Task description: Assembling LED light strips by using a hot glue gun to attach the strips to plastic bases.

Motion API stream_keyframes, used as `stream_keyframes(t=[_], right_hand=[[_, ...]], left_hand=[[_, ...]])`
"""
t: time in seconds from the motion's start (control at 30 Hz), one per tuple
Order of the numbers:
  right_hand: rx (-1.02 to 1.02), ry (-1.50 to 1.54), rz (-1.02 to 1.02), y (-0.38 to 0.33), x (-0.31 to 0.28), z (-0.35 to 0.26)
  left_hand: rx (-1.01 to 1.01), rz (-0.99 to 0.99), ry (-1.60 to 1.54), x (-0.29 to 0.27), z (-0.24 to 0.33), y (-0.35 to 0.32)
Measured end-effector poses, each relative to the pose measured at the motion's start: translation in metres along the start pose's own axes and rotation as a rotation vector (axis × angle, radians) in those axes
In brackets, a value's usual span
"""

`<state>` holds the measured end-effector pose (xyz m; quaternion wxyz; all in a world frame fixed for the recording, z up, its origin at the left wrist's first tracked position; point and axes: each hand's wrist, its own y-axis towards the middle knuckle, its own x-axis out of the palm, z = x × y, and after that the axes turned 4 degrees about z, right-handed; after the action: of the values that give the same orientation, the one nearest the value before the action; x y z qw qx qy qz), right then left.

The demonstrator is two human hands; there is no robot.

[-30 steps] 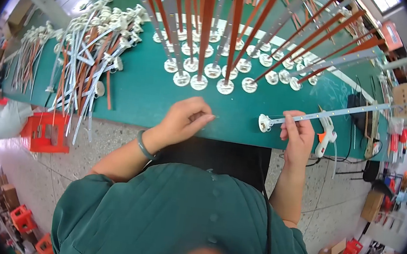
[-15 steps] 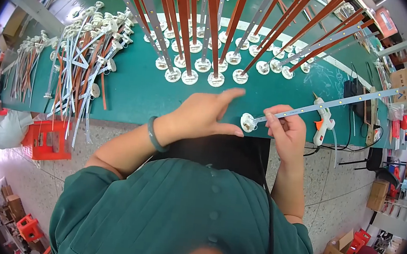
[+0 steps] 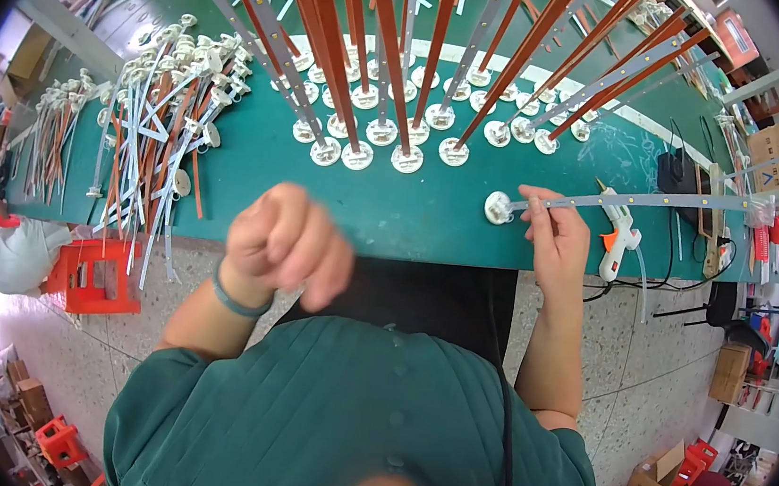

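Note:
My right hand [image 3: 557,246] pinches a grey LED strip [image 3: 640,203] close to its end. The strip runs out to the right, and a round white base [image 3: 498,208] sits at its near end, just left of my fingers. Over the front edge of the table, well to the left, my left hand [image 3: 287,244] is smeared by motion; its fingers look bent, but I cannot tell whether they hold anything. Beyond the hands, several brown and grey strips stand upright on round white bases [image 3: 407,159] on the green table [image 3: 346,205].
A white glue gun [image 3: 617,237] with an orange trigger lies right of my right hand, near dark cables. At the left, a pile of strips with white bases [image 3: 166,115] hangs partly over the edge. A red plastic crate [image 3: 96,276] stands below it.
My left hand has drawn back left and toward me, away from the white base. The right hand still pinches the strip, whose base has shifted slightly right and away from me.

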<state>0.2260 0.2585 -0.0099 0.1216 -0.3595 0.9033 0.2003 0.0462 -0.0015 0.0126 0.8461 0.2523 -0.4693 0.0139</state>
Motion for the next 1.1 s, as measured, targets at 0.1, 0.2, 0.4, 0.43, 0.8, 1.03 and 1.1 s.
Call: stream_keyframes(t=[0.1, 0.2, 0.4, 0.43, 0.8, 1.03, 1.1], right_hand=[[-0.048, -0.111, 0.073, 0.016, -0.01, 0.01], [0.022, -0.193, 0.085, 0.027, -0.018, 0.023], [0.012, -0.173, 0.055, 0.023, -0.021, 0.04], [0.04, -0.153, 0.049, 0.024, -0.019, 0.039], [0.097, -0.106, 0.024, 0.023, -0.012, 0.04], [-0.033, -0.232, 0.025, 0.024, -0.006, 0.044], [-0.073, -0.24, 0.035, 0.018, -0.004, 0.041]], left_hand=[[-0.2, 0.179, 0.408, -0.003, 0.021, -0.039], [-0.525, 0.396, 0.685, -0.027, 0.028, -0.091], [-0.926, 0.908, 1.755, -0.148, -0.011, -0.341], [-0.949, 0.909, 1.832, -0.163, -0.014, -0.376], [-0.984, 0.959, 1.887, -0.192, -0.042, -0.275], [-0.761, 0.587, 1.663, -0.072, -0.029, -0.145], [-0.757, 0.534, 1.6, -0.043, -0.015, -0.118]])
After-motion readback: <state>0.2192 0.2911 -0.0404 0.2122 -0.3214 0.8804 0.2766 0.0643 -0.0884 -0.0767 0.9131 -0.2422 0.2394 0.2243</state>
